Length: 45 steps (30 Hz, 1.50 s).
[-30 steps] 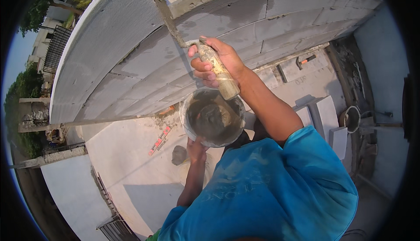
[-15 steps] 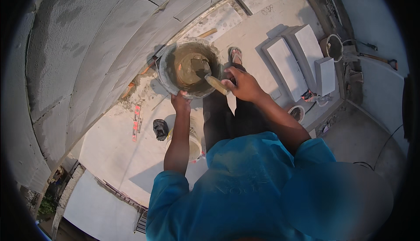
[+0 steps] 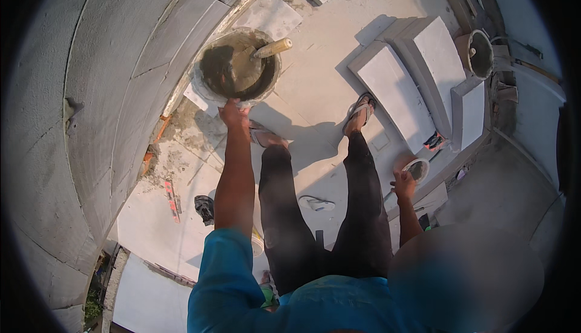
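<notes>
My left hand (image 3: 234, 114) grips the near rim of a large round mortar bucket (image 3: 273, 85), held beside the block wall on the left. Grey wet mortar (image 3: 221, 61) lies inside the bucket. A trowel (image 3: 273, 48) rests in it, its pale wooden handle leaning over the far right rim and its blade partly coated in mortar. Well to the right, my right hand (image 3: 403, 185) is lowered beside a small round pail (image 3: 422, 165), with its fingers apart. It overlaps the pail's edge in the view; whether they touch is unclear.
Pale blocks (image 3: 393, 94) lie stacked on the right, with another bucket (image 3: 478, 53) behind them. A red level (image 3: 172, 200) and a black bag (image 3: 204, 209) lie on the floor at left. A loose sandal (image 3: 316, 203) lies between my legs. The block wall (image 3: 121, 91) borders the left.
My right hand has let go of the trowel, leaving it in the bucket, and moved right and down to the small pail. My left hand still holds the bucket. My feet are now wider apart.
</notes>
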### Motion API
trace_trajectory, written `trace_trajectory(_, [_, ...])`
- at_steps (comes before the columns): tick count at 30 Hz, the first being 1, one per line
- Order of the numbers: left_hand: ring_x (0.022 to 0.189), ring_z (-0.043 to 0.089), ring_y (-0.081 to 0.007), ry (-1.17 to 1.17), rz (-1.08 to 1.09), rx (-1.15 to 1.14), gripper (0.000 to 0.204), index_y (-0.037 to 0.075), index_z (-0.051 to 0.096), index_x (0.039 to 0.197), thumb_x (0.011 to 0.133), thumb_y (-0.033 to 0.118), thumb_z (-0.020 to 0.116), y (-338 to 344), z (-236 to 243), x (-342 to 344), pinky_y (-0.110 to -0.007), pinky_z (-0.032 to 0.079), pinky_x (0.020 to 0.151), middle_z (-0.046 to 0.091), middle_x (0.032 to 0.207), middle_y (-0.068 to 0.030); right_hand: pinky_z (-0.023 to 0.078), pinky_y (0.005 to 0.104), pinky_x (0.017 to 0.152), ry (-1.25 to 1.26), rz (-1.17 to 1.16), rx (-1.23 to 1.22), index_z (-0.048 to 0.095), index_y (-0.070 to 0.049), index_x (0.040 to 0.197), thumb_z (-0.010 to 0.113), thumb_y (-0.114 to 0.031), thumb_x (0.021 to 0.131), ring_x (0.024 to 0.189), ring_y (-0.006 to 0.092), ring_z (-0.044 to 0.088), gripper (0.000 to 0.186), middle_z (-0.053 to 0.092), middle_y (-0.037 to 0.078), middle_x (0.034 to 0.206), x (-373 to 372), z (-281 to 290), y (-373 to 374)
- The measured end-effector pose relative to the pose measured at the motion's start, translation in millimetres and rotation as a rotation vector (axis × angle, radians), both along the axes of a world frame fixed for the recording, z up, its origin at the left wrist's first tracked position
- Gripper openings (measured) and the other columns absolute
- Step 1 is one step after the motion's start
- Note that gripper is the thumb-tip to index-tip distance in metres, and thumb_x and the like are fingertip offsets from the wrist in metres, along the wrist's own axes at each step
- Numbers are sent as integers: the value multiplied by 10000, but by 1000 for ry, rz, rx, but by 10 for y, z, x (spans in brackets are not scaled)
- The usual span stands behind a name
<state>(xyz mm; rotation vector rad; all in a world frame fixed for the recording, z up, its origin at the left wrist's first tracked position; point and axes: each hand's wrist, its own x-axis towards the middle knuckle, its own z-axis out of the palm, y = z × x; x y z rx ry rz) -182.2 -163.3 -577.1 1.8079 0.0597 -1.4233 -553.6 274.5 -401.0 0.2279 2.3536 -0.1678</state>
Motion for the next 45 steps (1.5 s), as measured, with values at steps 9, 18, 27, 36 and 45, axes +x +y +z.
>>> trace_trajectory(9, [1311, 554, -411, 209, -34, -171, 472, -59, 456, 1398, 968, 117, 536, -852, -1744, -975, -583, 461, 1130, 555, 1409, -232, 572, 415, 782, 113, -703, -335, 591, -100, 1217, 613, -494, 1005, 956, 196, 668, 448, 640, 40, 1027, -1576, -984, 604])
trace_trajectory(18, [1408, 484, -389, -173, -587, 210, 943, 105, 119, 1647, 995, 707, 438, 531, -1003, -2656, -563, 400, 1148, 388, 1609, -167, 527, 435, 943, 139, -539, 75, 535, -16, 1401, 630, -555, 968, 1154, 273, 621, 698, 606, 150, 1310, -2235, -2395, 1739])
trace_trajectory(27, [1330, 538, -318, -367, -1641, -7, 792, -69, 497, 1465, 1063, 605, 389, 959, -1511, -4329, -378, 392, 1104, 544, 1468, -229, 489, 448, 1011, 420, -642, -138, 431, 68, 1502, 522, -732, 939, 1304, 320, 532, 983, 509, 225, 1465, -1994, -3596, 2422])
trace_trajectory(36, [756, 714, -294, -885, -2227, 211, 1025, -116, 732, 1086, 967, 802, 292, 233, -480, -4755, -392, 570, 702, 719, 842, -195, 332, 476, 1177, 107, -458, 146, 493, 32, 1478, 498, -732, 934, 1411, 396, 471, 938, 521, 277, 1477, -2366, -1741, 1650])
trace_trajectory(45, [1539, 243, -433, -547, -2167, -206, 1257, 25, 35, 1638, 829, 662, 755, 276, -36, -4876, -476, 318, 1212, 215, 1644, -324, 374, 532, 1131, 429, 65, 191, 387, -29, 1547, 745, -644, 826, 1415, 419, 440, 1013, 472, 230, 1514, -2303, -1385, 1258])
